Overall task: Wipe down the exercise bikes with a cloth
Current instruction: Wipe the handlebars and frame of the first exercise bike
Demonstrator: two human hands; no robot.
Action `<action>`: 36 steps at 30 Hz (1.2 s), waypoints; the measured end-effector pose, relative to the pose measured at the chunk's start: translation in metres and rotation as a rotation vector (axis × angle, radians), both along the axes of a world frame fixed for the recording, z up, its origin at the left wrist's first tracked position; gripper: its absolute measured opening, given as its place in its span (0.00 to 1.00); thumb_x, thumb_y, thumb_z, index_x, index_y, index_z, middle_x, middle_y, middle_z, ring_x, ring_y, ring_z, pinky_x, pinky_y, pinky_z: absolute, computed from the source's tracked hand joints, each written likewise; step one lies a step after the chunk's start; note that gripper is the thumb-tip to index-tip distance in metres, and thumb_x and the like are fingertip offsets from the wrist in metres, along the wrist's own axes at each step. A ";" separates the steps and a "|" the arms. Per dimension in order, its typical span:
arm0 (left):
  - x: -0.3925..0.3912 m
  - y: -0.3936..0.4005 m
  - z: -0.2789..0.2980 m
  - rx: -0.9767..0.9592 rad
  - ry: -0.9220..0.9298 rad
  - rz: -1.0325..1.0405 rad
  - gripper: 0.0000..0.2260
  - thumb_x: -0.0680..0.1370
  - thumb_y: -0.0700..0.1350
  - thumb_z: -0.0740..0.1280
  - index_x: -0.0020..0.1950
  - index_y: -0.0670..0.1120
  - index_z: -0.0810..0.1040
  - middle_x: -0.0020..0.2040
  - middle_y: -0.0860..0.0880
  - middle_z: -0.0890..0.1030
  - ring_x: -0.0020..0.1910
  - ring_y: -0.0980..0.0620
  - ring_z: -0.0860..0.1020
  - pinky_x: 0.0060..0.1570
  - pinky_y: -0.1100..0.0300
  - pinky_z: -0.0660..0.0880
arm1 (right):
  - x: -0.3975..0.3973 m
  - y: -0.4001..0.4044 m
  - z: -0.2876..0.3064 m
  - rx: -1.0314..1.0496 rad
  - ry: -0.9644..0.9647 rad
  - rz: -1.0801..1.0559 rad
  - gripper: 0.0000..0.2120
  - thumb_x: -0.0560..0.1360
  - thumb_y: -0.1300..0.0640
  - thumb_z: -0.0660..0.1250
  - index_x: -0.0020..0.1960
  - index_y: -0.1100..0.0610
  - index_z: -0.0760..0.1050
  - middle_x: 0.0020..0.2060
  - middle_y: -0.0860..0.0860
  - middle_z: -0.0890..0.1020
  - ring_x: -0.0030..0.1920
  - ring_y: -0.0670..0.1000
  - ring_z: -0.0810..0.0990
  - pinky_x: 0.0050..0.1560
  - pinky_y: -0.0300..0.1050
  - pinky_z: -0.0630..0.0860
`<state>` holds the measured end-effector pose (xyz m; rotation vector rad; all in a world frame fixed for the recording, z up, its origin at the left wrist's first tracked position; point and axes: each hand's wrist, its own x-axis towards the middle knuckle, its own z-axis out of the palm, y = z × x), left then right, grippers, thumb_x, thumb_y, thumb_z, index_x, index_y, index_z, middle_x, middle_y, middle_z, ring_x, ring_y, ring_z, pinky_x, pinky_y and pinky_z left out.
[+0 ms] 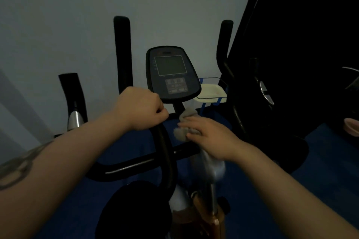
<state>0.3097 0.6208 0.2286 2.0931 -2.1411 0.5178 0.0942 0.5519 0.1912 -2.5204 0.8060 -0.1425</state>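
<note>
Below, the right hand (pixel 208 137) presses a crumpled grey cloth (pixel 184 124) against the bike's black post (pixel 177 107).

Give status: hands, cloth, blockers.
Left hand fisted on the black handlebar. Right hand presses the grey cloth on the bar just below the console. Nothing in the way.

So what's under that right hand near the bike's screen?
A grey cloth lies under the right hand, bunched against the post below the console. The cloth's middle and the bike part beneath it are covered, so that surface cannot be seen. The left hand grips the handlebar.
</note>
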 end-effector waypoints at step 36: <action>-0.007 0.005 -0.013 -0.009 -0.077 -0.070 0.24 0.78 0.55 0.47 0.30 0.49 0.76 0.24 0.53 0.69 0.26 0.53 0.69 0.33 0.60 0.62 | 0.009 0.094 -0.024 -0.487 -0.343 -0.510 0.08 0.74 0.59 0.71 0.53 0.56 0.83 0.57 0.53 0.81 0.59 0.53 0.78 0.63 0.47 0.71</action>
